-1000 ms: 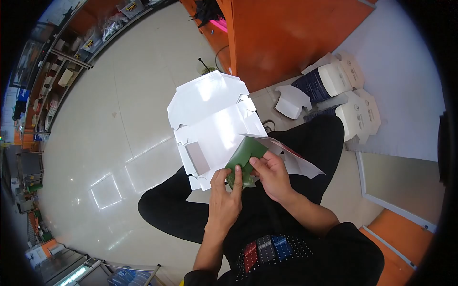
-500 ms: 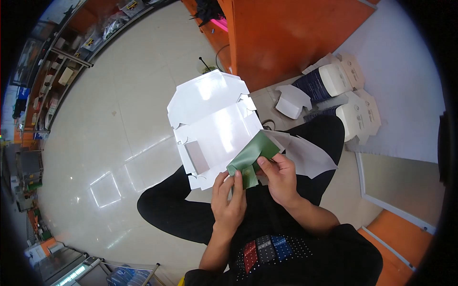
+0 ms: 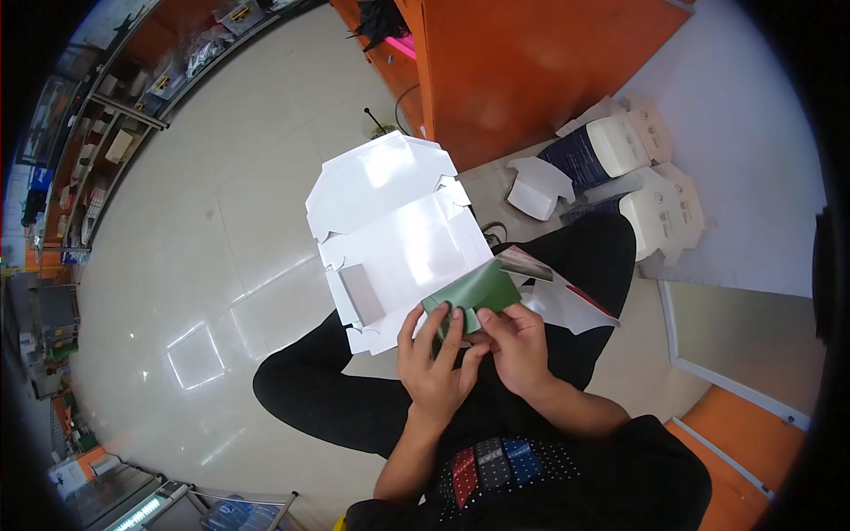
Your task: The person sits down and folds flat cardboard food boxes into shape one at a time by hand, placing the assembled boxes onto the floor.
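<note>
A green glossy piece of thin card (image 3: 485, 285), with a folded part at its lower edge, is held in front of my body. My left hand (image 3: 432, 367) grips its left end, the fingers over the front and the thumb low beneath it. At the lower right edge, my right hand (image 3: 522, 352) pinches it between thumb and fingers. Just beyond lies an opened white cardboard box (image 3: 403, 234) with its lid folded back and notched side flaps. A printed glossy sheet (image 3: 571, 305) with red and picture areas rests by my right thigh, partly behind the card.
Flattened and part-folded white and dark blue boxes (image 3: 620, 150) are piled at the right by the wall. An orange cabinet (image 3: 531, 71) stands ahead. Loaded shelves (image 3: 115, 133) line the left, across the tiled floor (image 3: 221, 195). My black-trousered legs (image 3: 328, 380) frame the work.
The green card has tilted, its lower folded part now mostly covered by my fingers. My left hand has shifted right and its thumb shows. More of the printed sheet's red and picture side is visible.
</note>
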Action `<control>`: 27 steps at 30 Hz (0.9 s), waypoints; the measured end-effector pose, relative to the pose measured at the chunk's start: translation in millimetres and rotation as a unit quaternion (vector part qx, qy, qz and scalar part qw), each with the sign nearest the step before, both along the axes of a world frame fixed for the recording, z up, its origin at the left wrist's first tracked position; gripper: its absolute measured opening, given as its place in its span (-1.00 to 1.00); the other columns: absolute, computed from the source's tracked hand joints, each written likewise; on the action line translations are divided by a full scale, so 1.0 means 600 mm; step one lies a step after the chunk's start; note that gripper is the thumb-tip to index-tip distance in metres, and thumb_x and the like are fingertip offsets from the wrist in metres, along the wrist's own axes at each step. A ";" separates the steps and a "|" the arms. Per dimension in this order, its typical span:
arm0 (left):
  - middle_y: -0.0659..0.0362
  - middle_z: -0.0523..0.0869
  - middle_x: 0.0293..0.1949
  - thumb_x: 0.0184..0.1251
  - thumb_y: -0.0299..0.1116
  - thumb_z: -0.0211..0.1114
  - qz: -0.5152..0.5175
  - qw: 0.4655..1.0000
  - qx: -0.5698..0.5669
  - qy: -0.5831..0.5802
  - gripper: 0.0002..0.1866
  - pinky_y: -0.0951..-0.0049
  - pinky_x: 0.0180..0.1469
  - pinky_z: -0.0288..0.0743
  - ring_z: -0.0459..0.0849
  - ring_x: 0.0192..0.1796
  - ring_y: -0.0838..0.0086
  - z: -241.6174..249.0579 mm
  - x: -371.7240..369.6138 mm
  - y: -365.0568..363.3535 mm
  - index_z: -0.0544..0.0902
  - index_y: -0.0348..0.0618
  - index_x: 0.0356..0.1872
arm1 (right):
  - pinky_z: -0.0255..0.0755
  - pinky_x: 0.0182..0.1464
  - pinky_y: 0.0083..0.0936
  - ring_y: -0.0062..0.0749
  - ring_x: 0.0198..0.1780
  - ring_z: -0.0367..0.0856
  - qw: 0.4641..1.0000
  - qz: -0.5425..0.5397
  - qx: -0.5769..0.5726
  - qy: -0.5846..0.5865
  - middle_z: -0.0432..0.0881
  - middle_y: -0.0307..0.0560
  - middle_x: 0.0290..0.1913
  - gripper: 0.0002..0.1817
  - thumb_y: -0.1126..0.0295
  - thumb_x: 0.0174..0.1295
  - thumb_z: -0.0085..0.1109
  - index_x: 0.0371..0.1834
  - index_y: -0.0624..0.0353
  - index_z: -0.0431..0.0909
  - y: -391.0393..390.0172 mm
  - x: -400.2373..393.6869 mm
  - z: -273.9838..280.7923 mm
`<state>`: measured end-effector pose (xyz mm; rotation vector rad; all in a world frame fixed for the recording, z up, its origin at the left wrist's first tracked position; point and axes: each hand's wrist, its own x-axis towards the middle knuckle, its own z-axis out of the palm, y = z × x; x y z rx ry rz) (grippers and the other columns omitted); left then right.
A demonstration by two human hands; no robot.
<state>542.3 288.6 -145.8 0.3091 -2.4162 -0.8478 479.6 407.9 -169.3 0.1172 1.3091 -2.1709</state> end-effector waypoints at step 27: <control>-0.25 0.64 0.19 0.33 -0.46 0.39 -0.118 0.971 0.176 -0.110 -0.35 0.20 0.21 0.54 0.68 0.18 -0.08 0.003 -0.035 -0.049 0.39 -0.38 0.42 | 0.55 -0.15 -0.47 -0.34 -0.25 0.71 0.866 0.110 0.256 0.416 0.76 -0.03 -0.07 -0.80 0.52 0.31 0.29 -0.03 0.21 0.75 0.028 -0.082 0.102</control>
